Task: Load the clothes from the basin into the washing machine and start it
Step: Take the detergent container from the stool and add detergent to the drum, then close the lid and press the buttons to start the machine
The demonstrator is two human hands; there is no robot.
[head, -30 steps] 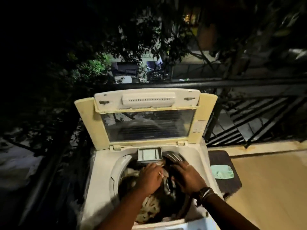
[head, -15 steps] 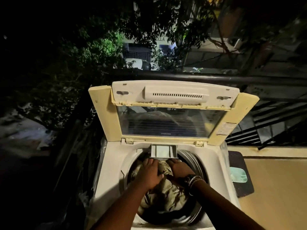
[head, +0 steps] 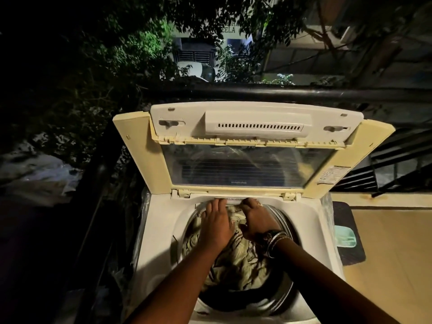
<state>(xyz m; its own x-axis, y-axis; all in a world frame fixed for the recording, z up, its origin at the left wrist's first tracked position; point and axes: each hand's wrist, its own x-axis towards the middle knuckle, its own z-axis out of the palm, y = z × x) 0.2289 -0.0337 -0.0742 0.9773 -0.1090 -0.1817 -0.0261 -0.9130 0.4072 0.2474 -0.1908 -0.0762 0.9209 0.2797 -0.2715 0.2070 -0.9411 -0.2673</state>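
Note:
A cream top-loading washing machine (head: 159,232) stands in front of me with its lid (head: 254,148) raised upright. Pale patterned clothes (head: 240,260) fill the round drum. My left hand (head: 216,224) lies flat on the cloth at the drum's far rim, fingers straight and pressing down. My right hand (head: 256,218), with bangles on the wrist, rests beside it with fingers curled into the cloth at the far rim. No basin is in view.
A black balcony railing (head: 280,92) runs behind the machine, with trees and a building beyond. A dark mat with a pale green object (head: 346,237) lies on the tan floor (head: 397,253) to the right.
Both hands have moved from the middle of the drum to its far rim, pushing the cloth down. The small drawer at the rim is now hidden. My view has come closer.

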